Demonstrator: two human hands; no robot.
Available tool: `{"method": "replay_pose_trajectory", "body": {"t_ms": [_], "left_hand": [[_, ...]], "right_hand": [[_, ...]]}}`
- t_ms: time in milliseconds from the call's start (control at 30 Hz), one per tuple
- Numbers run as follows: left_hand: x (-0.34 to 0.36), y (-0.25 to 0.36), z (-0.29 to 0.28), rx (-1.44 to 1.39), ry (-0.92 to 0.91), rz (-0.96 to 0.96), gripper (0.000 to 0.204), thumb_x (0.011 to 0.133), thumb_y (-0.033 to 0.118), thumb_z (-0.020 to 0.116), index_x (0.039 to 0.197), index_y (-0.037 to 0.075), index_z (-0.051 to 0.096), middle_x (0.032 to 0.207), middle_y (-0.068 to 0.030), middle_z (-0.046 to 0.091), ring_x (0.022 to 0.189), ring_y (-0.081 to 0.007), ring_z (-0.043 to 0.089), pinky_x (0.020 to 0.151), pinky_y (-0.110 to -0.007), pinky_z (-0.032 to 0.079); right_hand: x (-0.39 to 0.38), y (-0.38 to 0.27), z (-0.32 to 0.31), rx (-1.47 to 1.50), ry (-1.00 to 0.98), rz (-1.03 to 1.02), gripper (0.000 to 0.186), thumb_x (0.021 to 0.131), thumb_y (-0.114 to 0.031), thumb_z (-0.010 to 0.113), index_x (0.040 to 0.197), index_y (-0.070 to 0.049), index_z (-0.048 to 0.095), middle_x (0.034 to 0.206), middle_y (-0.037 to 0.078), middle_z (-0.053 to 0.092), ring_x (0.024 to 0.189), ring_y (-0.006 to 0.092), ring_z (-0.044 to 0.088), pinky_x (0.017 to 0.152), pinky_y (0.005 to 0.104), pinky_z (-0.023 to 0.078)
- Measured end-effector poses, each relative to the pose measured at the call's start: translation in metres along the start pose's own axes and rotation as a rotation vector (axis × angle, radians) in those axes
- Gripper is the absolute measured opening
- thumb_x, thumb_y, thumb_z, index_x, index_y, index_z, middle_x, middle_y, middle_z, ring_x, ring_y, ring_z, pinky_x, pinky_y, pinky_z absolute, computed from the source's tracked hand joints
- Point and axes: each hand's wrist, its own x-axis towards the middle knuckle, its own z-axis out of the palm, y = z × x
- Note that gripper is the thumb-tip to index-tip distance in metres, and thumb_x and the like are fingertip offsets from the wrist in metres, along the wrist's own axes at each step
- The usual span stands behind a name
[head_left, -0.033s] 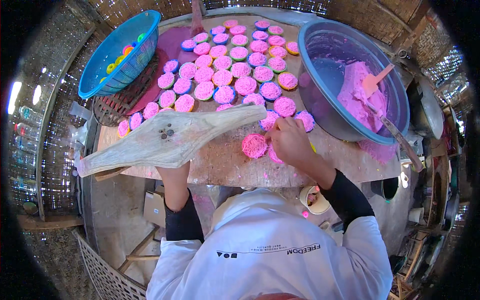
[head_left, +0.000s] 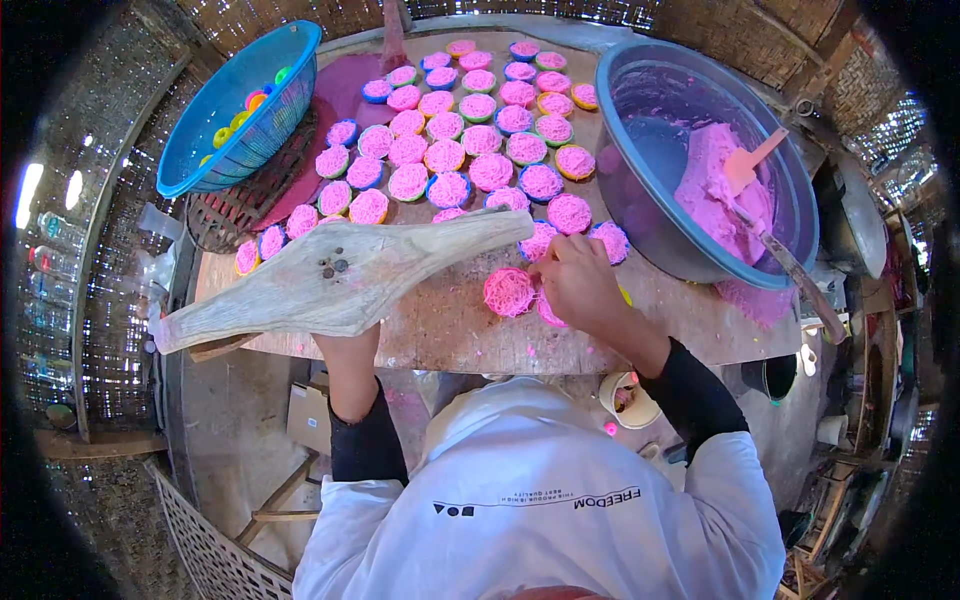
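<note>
A weathered wooden press-like tool (head_left: 310,275), long with tapered ends and several dark round studs, lies across the near part of the table. My left hand (head_left: 350,350) reaches beneath its near edge, and the fingers are hidden there. My right hand (head_left: 580,280) is closed with fingers curled down, just beside the tool's right tip; what the fingertips hold is hidden. Directly left of this hand sits a round nest of bright pink strands (head_left: 509,292). Another pink piece (head_left: 548,310) shows partly under the hand. Beyond are many small coloured cups topped with pink strands (head_left: 490,171).
At the right stands a large blue-grey basin (head_left: 625,165) holding pink dough (head_left: 715,165), a pink spatula (head_left: 750,163) and a long-handled tool (head_left: 800,275). A blue basket (head_left: 185,150) with coloured rings rests at the left. A white bucket (head_left: 640,408) stands below the table edge.
</note>
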Motion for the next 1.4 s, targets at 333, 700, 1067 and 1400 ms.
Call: {"method": "replay_pose_trajectory", "body": {"t_ms": [333, 700, 1067, 1400], "left_hand": [[0.006, 0.011, 0.002, -0.15, 0.016, -0.012, 0.048, 0.07, 0.015, 0.071, 0.112, 0.0, 0.051, 0.109, -0.0145, 0.055, 0.1, -0.0264, 0.052, 0.088, -0.038, 0.038], [0.01, 0.014, 0.008, -0.134, 0.046, 0.038, 0.05, 0.067, 0.013, 0.072, 0.111, 0.0, 0.051, 0.109, -0.0143, 0.055, 0.099, -0.026, 0.052, 0.089, -0.038, 0.038], [0.012, 0.015, 0.006, -0.055, -0.009, 0.041, 0.046, 0.07, 0.011, 0.07, 0.11, -0.001, 0.05, 0.106, -0.0134, 0.056, 0.095, -0.0237, 0.054, 0.083, -0.035, 0.042], [0.011, 0.008, 0.005, -0.002, 0.002, 0.133, 0.047, 0.069, 0.01, 0.071, 0.11, -0.001, 0.05, 0.105, -0.0128, 0.055, 0.095, -0.0232, 0.053, 0.085, -0.035, 0.04]], "right_hand": [[-0.007, -0.002, -0.007, -0.013, -0.017, -0.074, 0.015, 0.07, -0.009, 0.054, 0.077, -0.01, 0.067, 0.08, 0.006, 0.05, 0.086, 0.0233, 0.048, 0.075, 0.0388, 0.033], [-0.014, -0.005, -0.007, 0.029, -0.027, -0.092, 0.007, 0.067, -0.011, 0.055, 0.067, -0.011, 0.062, 0.078, 0.006, 0.05, 0.083, 0.0236, 0.048, 0.073, 0.0398, 0.034], [-0.015, -0.008, -0.008, 0.074, -0.029, -0.025, 0.015, 0.068, -0.012, 0.057, 0.079, -0.012, 0.067, 0.079, 0.005, 0.051, 0.083, 0.0228, 0.049, 0.076, 0.0396, 0.033], [-0.018, -0.008, -0.006, 0.162, -0.045, -0.029, 0.017, 0.067, -0.004, 0.057, 0.081, -0.013, 0.064, 0.082, 0.005, 0.049, 0.085, 0.022, 0.049, 0.072, 0.037, 0.031]]}}
